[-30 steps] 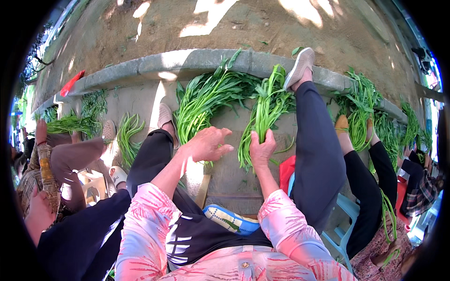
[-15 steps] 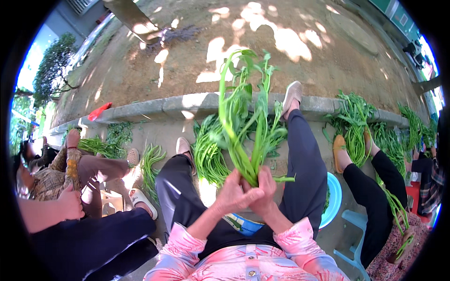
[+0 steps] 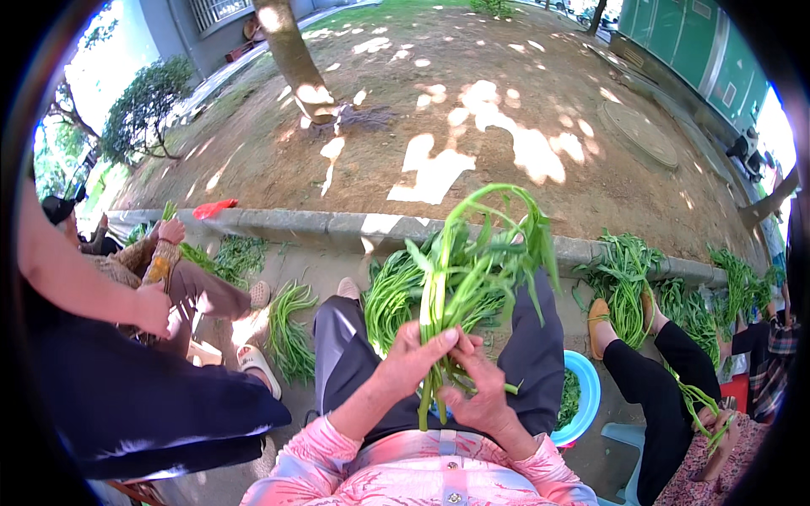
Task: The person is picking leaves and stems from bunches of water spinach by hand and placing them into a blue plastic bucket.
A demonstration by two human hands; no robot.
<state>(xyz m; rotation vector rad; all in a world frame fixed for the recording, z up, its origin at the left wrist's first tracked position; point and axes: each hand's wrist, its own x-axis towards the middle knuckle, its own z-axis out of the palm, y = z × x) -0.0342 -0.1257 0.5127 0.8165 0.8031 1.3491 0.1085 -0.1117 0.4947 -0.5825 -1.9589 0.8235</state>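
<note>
A bunch of water spinach (image 3: 436, 291), long green stems with leafy tops drooping to the right, stands upright in front of my lap. My left hand (image 3: 411, 361) is closed around its stems, thumb across the front. The cut lower ends hang below that hand. My right hand (image 3: 488, 395) touches the bunch from the right with bent fingers, pinching at the stems; a short stem end pokes out beside it. What exactly its fingertips hold is partly hidden. Beyond the bunch, between my feet, lies a heap of water spinach (image 3: 390, 291) on the pavement.
A light blue basin (image 3: 592, 396) with green pieces in it stands by my right leg. People sit close on both sides; one at the right holds stems (image 3: 699, 405). More greens (image 3: 291, 333) lie on the ground. A stone kerb (image 3: 295, 223) runs ahead, with a red bag (image 3: 214, 208) on it.
The view has tilted upward. My left hand now grips higher, with stem ends showing below it. The leafy tops have swung to the right, and my right hand has shifted lower along the bunch.
</note>
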